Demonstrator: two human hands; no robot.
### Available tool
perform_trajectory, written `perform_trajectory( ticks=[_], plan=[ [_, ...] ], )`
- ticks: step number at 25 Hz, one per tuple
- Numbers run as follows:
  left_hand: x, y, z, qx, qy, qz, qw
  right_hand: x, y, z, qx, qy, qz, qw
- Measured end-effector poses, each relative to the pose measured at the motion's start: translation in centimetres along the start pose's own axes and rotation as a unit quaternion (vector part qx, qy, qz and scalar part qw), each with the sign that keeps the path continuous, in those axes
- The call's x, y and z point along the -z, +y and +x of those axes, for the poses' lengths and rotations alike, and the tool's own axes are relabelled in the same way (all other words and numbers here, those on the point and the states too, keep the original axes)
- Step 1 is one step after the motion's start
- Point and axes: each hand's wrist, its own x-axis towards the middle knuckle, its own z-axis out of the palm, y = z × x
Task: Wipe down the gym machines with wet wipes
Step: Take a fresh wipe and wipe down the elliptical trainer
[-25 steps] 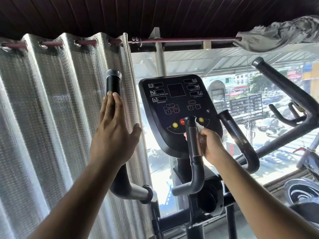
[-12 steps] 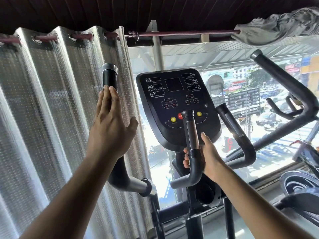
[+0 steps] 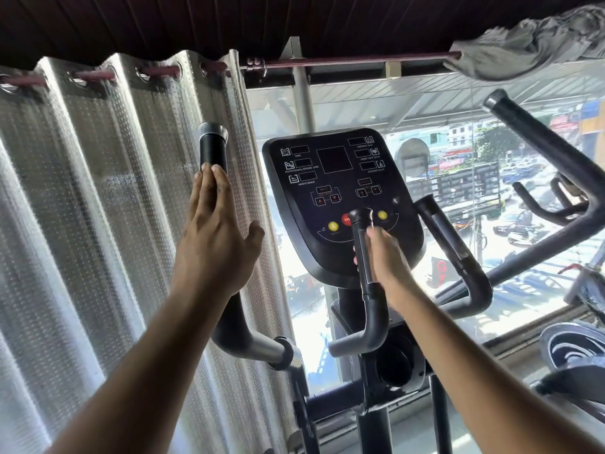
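A black elliptical machine stands in front of me, its console [image 3: 334, 165] facing me. My left hand [image 3: 212, 244] lies flat against the tall left handle [image 3: 213, 149], fingers straight and thumb out, not wrapped around it. My right hand [image 3: 386, 260] is closed around the upper part of the inner left grip [image 3: 361, 221], just below its tip and in front of the console's lower buttons. No wet wipe shows; anything in my right palm is hidden by the fingers.
A silver curtain [image 3: 98, 191] hangs close on the left. The inner right grip [image 3: 458, 257] and tall right handle [image 3: 540, 149] stand to the right before the window. A grey cloth [image 3: 523, 44] drapes over the curtain rod. Another machine [image 3: 573, 348] sits at lower right.
My right hand slid down the inner grip, then back up to near its top. A white bit at that hand a second ago no longer shows. My left hand stayed put.
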Motion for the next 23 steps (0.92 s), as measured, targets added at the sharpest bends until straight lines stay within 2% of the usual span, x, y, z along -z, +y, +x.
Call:
perform_trajectory(
  ticks=[2,4,6,8,12,15,20,23],
  plan=[
    [-0.2,-0.1,0.1,0.007,-0.003,0.002,1.000,-0.7,3.7,-3.8,0.089,0.020,-0.119,0.989],
    [-0.3,-0.1,0.2,0.010,-0.009,0.007,1.000,-1.4,7.5,-7.2,0.184,0.040,-0.234,0.954],
    [-0.2,0.0,0.3,0.011,-0.011,0.010,1.000,-1.4,10.2,-8.0,0.309,0.078,-0.358,0.878],
    [-0.1,0.0,0.3,0.012,-0.010,0.010,1.000,0.0,9.8,-6.2,0.377,0.056,-0.444,0.811],
    [-0.2,-0.1,0.4,0.015,-0.011,0.011,1.000,2.6,4.3,-0.5,0.450,-0.039,-0.606,0.655],
    [-0.1,-0.1,0.3,0.015,-0.012,0.009,1.000,3.5,-0.5,3.6,0.488,-0.082,-0.657,0.569],
    [0.0,-0.2,0.2,0.013,-0.014,-0.007,1.000,4.2,-0.1,2.2,0.577,-0.151,-0.620,0.509],
    [0.0,-0.2,0.0,0.011,-0.013,-0.024,1.000,4.6,2.0,-0.2,0.588,-0.203,-0.606,0.495]
  ],
)
